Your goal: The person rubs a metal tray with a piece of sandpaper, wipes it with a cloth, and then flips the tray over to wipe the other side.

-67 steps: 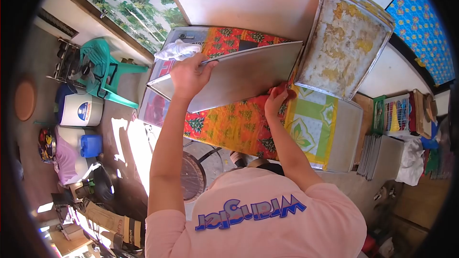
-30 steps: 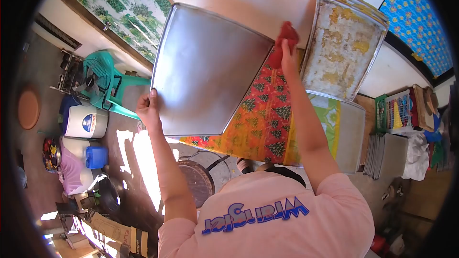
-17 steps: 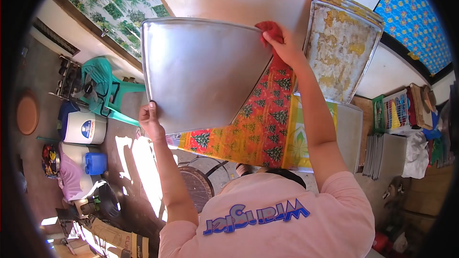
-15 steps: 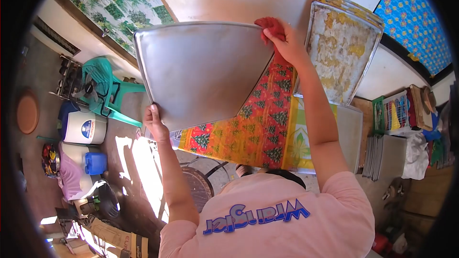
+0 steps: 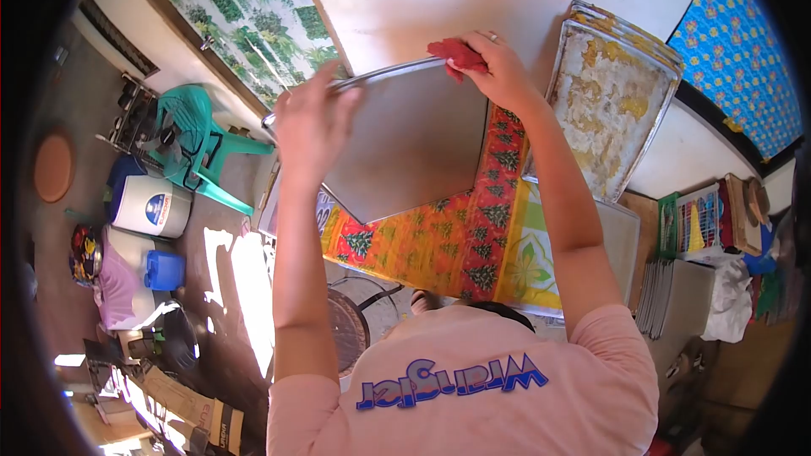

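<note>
A flat grey metal baking tray (image 5: 405, 143) is tilted up in front of me, above a table with a Christmas-tree patterned cover (image 5: 435, 241). At its upper right corner, my right hand (image 5: 498, 67) is closed around a red cloth (image 5: 459, 57), which presses on the tray's rim. My left hand (image 5: 314, 122), blurred by motion, is raised at the tray's upper left side with fingers apart, overlapping the rim in this view. Part of the tray's left side is hidden behind this hand. Several stained trays (image 5: 608, 101) lean in a stack against the wall at right.
Another flat tray (image 5: 621, 241) lies at the table's right end. A green plastic chair (image 5: 190, 139) stands at left, near a white cooler (image 5: 152, 209). Below the table edge is a round stool (image 5: 346, 321). Crates (image 5: 697, 203) and upright grey trays (image 5: 655, 300) are at right.
My left hand has left the tray's lower left corner and risen to its upper left side. The tray has turned and tilted. My right hand keeps the red cloth at the upper right corner.
</note>
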Demonstrator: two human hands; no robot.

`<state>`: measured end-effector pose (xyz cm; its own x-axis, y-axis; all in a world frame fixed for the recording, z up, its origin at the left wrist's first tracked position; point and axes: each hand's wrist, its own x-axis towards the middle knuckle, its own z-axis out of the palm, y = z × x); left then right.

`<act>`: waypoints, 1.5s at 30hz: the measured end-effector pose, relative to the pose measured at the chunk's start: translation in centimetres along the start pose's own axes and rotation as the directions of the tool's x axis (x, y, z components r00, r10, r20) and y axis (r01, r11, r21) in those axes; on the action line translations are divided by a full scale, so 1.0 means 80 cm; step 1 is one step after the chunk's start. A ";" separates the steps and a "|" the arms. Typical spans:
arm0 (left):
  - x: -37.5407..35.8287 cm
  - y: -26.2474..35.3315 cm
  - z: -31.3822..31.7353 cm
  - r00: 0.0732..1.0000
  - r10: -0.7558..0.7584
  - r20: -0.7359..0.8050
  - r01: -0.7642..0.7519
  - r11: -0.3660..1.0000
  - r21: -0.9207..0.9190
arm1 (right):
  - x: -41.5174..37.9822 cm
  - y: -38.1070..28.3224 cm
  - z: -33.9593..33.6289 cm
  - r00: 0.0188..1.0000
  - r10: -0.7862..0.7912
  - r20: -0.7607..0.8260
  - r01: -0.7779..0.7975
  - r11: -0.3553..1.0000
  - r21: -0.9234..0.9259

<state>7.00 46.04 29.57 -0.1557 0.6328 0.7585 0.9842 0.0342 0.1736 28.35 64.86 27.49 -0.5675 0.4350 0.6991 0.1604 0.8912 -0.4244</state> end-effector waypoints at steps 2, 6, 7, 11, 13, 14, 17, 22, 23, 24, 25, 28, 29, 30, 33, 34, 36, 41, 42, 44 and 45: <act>0.006 -0.001 0.017 1.000 0.019 0.007 -0.019 0.996 0.090 | -0.007 0.010 0.001 0.997 0.052 -0.060 -0.046 0.994 0.099; 0.003 -0.005 0.028 0.991 0.096 -0.093 -0.086 0.990 0.113 | -0.019 0.024 -0.009 0.988 0.040 -0.151 -0.033 0.998 0.045; 0.000 -0.002 0.027 0.988 0.104 -0.116 -0.093 0.991 0.098 | -0.021 0.022 -0.012 0.990 -0.028 -0.137 0.020 0.998 -0.060; -0.007 0.007 0.031 0.936 0.216 -0.278 -0.173 0.970 0.169 | -0.010 -0.042 0.015 0.981 -0.195 0.015 0.190 0.935 -0.300; -0.008 0.000 0.037 0.910 0.239 -0.338 -0.196 0.968 0.157 | -0.005 -0.068 0.033 0.976 -0.216 0.038 0.215 0.908 -0.360; -0.009 -0.001 0.037 0.914 0.227 -0.336 -0.191 0.972 0.137 | -0.006 -0.063 0.034 0.971 -0.237 0.030 0.231 0.900 -0.371; -0.014 -0.007 0.039 0.916 0.209 -0.343 -0.186 0.977 0.100 | -0.020 -0.041 0.001 0.980 -0.198 -0.036 0.161 0.879 -0.450; -0.011 -0.004 0.041 0.898 0.220 -0.381 -0.180 0.974 0.137 | -0.030 -0.015 -0.012 0.971 -0.198 -0.131 0.113 0.871 -0.477; -0.011 -0.003 0.040 0.900 0.218 -0.376 -0.179 0.974 0.138 | -0.026 -0.026 0.001 0.974 -0.206 -0.094 0.137 0.867 -0.480; -0.010 -0.003 0.040 0.902 0.219 -0.372 -0.180 0.974 0.137 | -0.021 -0.037 0.011 0.975 -0.214 -0.059 0.159 0.861 -0.483; -0.010 -0.002 0.039 0.904 0.222 -0.364 -0.185 0.973 0.135 | -0.018 -0.044 0.019 0.972 -0.228 -0.062 0.174 0.867 -0.466; -0.010 -0.001 0.033 0.921 0.221 -0.322 -0.179 0.972 0.155 | -0.021 -0.050 0.026 0.967 -0.226 -0.120 0.151 0.882 -0.446; -0.008 -0.004 0.034 0.924 0.223 -0.311 -0.180 0.970 0.162 | -0.028 -0.035 0.017 0.964 -0.149 -0.221 0.055 0.922 -0.383; -0.007 -0.008 0.038 0.928 0.221 -0.301 -0.176 0.970 0.169 | -0.039 -0.013 0.008 0.948 -0.066 -0.310 -0.035 0.951 -0.308; -0.009 -0.010 0.037 0.948 0.201 -0.246 -0.154 0.968 0.196 | -0.089 0.044 -0.014 0.733 0.214 -0.646 -0.380 0.916 -0.127; -0.008 -0.009 0.036 0.955 0.195 -0.223 -0.150 0.967 0.205 | -0.098 0.042 -0.021 0.646 0.342 -0.682 -0.429 0.902 0.045; -0.007 -0.009 0.037 0.955 0.187 -0.230 -0.140 0.969 0.205 | -0.107 0.027 -0.007 0.630 0.176 -0.756 -0.339 0.939 -0.064; -0.008 -0.005 0.033 0.984 0.112 -0.138 -0.096 0.988 0.120 | -0.089 -0.024 0.050 0.667 -0.028 -0.744 -0.219 0.947 -0.233; -0.008 -0.003 0.029 0.990 0.080 -0.115 -0.075 0.996 0.045 | -0.079 -0.038 0.068 0.676 0.021 -0.737 -0.269 0.938 -0.220; -0.008 -0.001 0.018 0.997 0.038 -0.067 -0.042 0.997 -0.063 | -0.057 -0.066 0.107 0.686 0.086 -0.723 -0.364 0.901 -0.238; -0.009 0.001 0.011 0.999 0.026 -0.042 -0.030 0.995 -0.097 | -0.049 -0.081 0.126 0.708 0.091 -0.700 -0.339 0.914 -0.224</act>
<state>7.29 46.28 28.47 -0.1338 0.6001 0.7887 0.9757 -0.0595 0.2108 21.37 56.08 21.68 0.1778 0.4797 0.8592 0.5197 0.6957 -0.4959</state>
